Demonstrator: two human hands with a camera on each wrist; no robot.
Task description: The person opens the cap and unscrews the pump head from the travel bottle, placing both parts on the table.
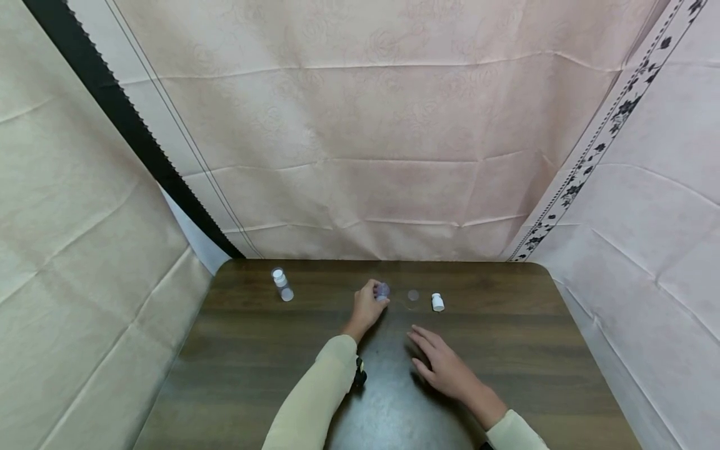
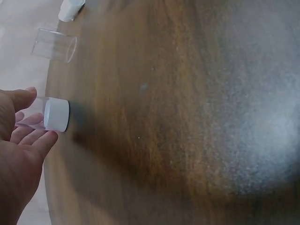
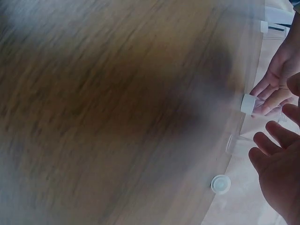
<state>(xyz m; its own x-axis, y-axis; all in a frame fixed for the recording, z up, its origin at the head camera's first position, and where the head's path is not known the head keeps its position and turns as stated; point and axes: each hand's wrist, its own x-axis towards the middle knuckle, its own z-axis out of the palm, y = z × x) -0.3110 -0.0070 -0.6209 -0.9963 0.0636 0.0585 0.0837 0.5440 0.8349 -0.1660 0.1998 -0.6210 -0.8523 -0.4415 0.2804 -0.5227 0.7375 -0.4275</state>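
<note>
My left hand (image 1: 368,309) grips a small clear plastic container with a white base (image 2: 57,114), thumb on one side and fingers round the other. The white end faces down at the wooden table, and part of the clear wall is hidden behind the fingers. Just right of it stands a clear, see-through cup (image 1: 413,295). Further right is a small white bottle (image 1: 437,302), its round top (image 3: 221,184) showing in the right wrist view. My right hand (image 1: 447,365) hovers over the table nearer to me, fingers spread loosely and holding nothing.
Toward the table's far left stands a clear container with white parts (image 1: 282,284). The wooden table (image 1: 236,375) has rounded far corners. Patterned cloth (image 1: 365,156) hangs behind it, and pale cloth hangs at both sides.
</note>
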